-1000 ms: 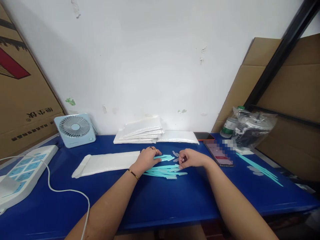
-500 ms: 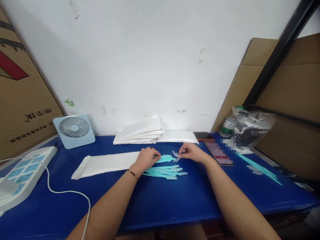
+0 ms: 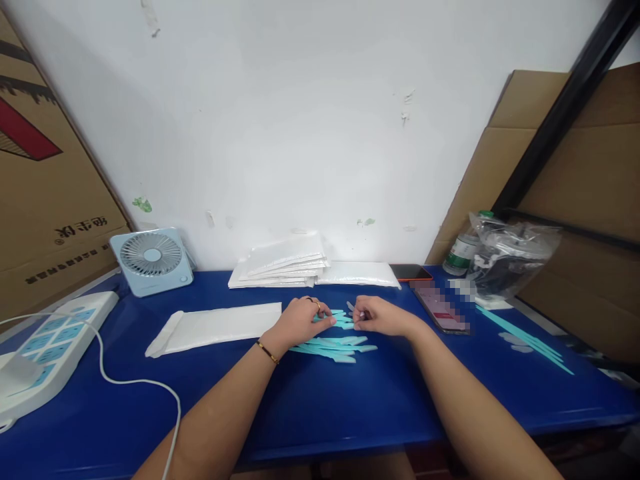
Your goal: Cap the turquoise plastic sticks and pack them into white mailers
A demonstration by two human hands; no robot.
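My left hand (image 3: pixel 307 322) is closed on the upper bunch of thin turquoise sticks (image 3: pixel 344 324), whose blade-like ends point right. Fingers of my right hand (image 3: pixel 375 315) are pinched at the tips of that bunch; what they hold is too small to make out. Small translucent pieces (image 3: pixel 351 307) lie just left of my right fingers. Below, a second bunch of turquoise sticks (image 3: pixel 340 350) is fanned out on the blue table (image 3: pixel 350 407). A long white pouch (image 3: pixel 220 327) lies left of my left hand.
White packets (image 3: pixel 285 257) are stacked by the wall. A blue fan (image 3: pixel 153 260), a power strip (image 3: pixel 65 340) and its cable are at left. Two phones (image 3: pixel 440 307), a bottle (image 3: pixel 460 253), a plastic bag (image 3: pixel 515 260) and more turquoise sticks (image 3: pixel 530 340) are at right.
My left hand has shifted slightly right along the upper bunch. My right hand has come down and closer to the stick tips. The view has shifted slightly.
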